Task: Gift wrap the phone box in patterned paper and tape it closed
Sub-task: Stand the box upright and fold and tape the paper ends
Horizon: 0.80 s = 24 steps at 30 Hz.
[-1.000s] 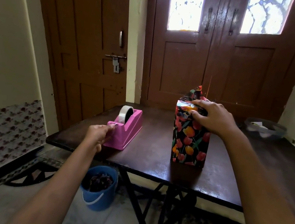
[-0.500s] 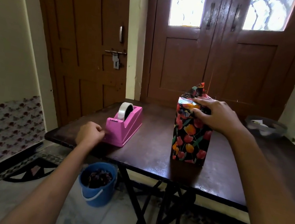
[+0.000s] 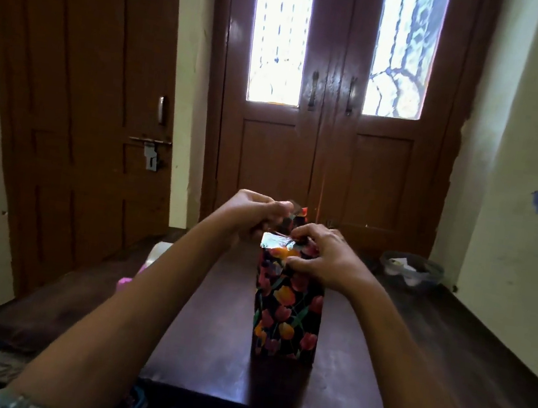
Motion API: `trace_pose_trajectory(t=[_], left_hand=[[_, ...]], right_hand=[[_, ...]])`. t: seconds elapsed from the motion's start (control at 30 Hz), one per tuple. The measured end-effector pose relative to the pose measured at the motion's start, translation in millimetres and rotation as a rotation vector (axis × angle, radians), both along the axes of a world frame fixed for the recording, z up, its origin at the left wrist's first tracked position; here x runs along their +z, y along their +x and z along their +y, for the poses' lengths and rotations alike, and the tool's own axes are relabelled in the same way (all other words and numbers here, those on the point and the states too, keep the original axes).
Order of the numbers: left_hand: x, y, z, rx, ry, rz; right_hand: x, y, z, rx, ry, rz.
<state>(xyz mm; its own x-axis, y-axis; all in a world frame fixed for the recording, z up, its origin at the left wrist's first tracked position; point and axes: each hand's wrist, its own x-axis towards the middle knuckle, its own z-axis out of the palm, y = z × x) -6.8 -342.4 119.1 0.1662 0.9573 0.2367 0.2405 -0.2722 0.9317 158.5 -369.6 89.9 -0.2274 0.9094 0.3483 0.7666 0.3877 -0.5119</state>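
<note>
Head view: looking down across a dark wooden table toward brown double doors with frosted glass panes.
Writing and brands: nothing sharp enough to read; only the print on the patterned paper, tulips in red, orange and pink on black.
Phone box: fully covered in the paper, standing upright on end near the middle of the table, toward its near edge; glossy folded top, one paper flap sticking up at the back.
Left hand: raised just above and left of the box top, curled tight, thumb and forefinger pinching a tape strip, apparently clear tape.
Strip position: between the left fingertips and the right forefinger, just over the box top; blurred, edges hard to trace.
Right hand: clamped over the top right of the box, thumb pressed on the front face just under the top edge, forefinger hooked down onto the folded top, other fingers curled over the far side.
Tape dispenser: pink, on the left part of the table, mostly hidden behind the left forearm; white roll showing above it.
Clear container: at the far right of the table, well apart from the box, contents unclear.
Blue bucket: a sliver of rim below the table's near edge.
Left door: shut, metal latch at mid height.
</note>
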Motion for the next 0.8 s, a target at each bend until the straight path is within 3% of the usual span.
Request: trace_pose_trajectory(t=[0.2, 0.53, 0.7, 0.8], left_hand=[[3.3, 3.0, 24.8, -0.019, -0.098, 0.270], [23.0, 16.8, 38.3, -0.067, -0.096, 0.730], [46.3, 43.4, 37.9, 0.032, -0.089, 1.263], [47.8, 51.4, 34.1, 0.060, -0.168, 1.490]], right_hand=[[-5.0, 1.6, 13.3, 0.012, -0.008, 0.080], [-11.8, 2.8, 18.1, 0.030, 0.025, 0.089], [-14.0, 1.3, 20.1, 0.038, 0.056, 0.077], [-18.5, 5.8, 19.6, 0.049, 0.078, 0.108]])
